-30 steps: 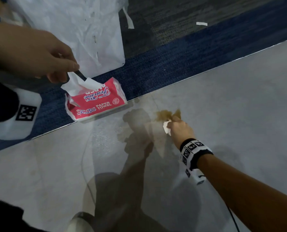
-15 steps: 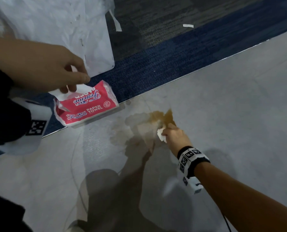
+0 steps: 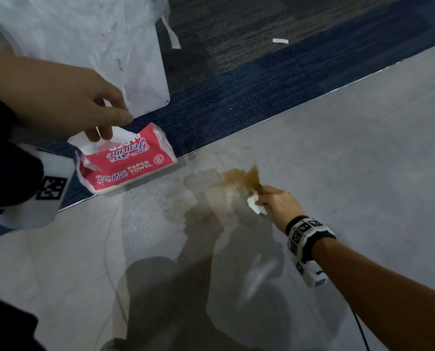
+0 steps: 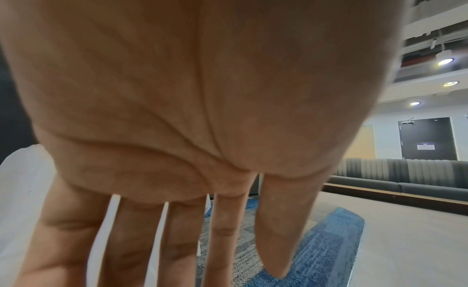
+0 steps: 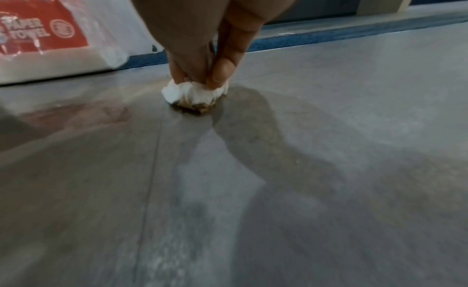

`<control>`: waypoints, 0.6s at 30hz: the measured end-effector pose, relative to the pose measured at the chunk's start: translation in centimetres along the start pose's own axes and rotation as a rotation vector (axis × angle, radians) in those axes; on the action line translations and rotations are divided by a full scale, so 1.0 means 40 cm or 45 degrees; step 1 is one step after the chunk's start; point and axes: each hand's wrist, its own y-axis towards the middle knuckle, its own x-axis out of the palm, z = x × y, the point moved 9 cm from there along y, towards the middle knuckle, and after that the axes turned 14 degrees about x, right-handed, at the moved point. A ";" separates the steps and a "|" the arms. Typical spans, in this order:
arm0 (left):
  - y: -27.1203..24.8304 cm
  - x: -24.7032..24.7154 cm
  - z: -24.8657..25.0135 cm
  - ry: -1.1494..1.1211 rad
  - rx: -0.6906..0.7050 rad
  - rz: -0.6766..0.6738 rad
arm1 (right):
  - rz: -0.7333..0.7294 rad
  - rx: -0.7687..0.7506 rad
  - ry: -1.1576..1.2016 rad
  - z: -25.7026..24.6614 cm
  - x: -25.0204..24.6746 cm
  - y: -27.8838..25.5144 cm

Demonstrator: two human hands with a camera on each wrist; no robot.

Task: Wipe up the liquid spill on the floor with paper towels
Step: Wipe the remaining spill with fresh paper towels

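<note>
At the upper left of the head view, the left hand [image 3: 66, 102] hovered over the red paper towel pack [image 3: 125, 160], its fingers [image 3: 102, 133] reaching down at the white sheet [image 3: 94, 145] that stood out of the pack's opening. The left wrist view showed those fingers nearly straight and spread; whether they had the sheet pinched could not be told. That sheet looked thin, light and limp, likely to tear if pulled sideways, so taking it near its base and drawing straight up seemed the safer grasp. The pack lay across the edge between the blue carpet [image 3: 236, 102] and the grey floor [image 3: 350, 160], and was light enough that it might lift with the sheet.

Right of the pack, at the middle of the frame, the brown spill [image 3: 241, 178] lay on the floor, with a paler wet film spreading toward the pack.

At the spill's lower right edge, the right hand [image 3: 277, 203] pinched a crumpled wad of paper towel [image 5: 195, 93] between thumb and fingers [image 5: 222, 71], pressed down on the floor. Its underside was stained brown and looked soaked, probably soft, weak and near its limit for soaking up more.
</note>
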 end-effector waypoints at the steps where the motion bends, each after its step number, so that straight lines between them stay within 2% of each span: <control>1: 0.003 0.000 0.003 -0.003 0.010 0.002 | 0.031 -0.011 0.064 0.006 -0.011 0.004; 4: 0.010 0.001 0.007 -0.021 0.013 -0.001 | 0.136 0.036 0.270 0.032 -0.053 0.034; 8: 0.019 -0.002 0.021 -0.046 0.025 0.020 | 0.203 0.303 0.615 0.069 -0.104 0.106; 10: 0.022 -0.003 0.020 -0.057 0.026 0.025 | 0.230 0.358 0.698 0.069 -0.121 0.137; 14: 0.018 -0.001 0.003 -0.013 0.017 -0.011 | 0.184 0.378 0.587 0.048 -0.116 0.186; 18: 0.014 -0.004 -0.002 -0.048 0.023 0.033 | 0.188 0.400 0.466 0.055 -0.107 0.214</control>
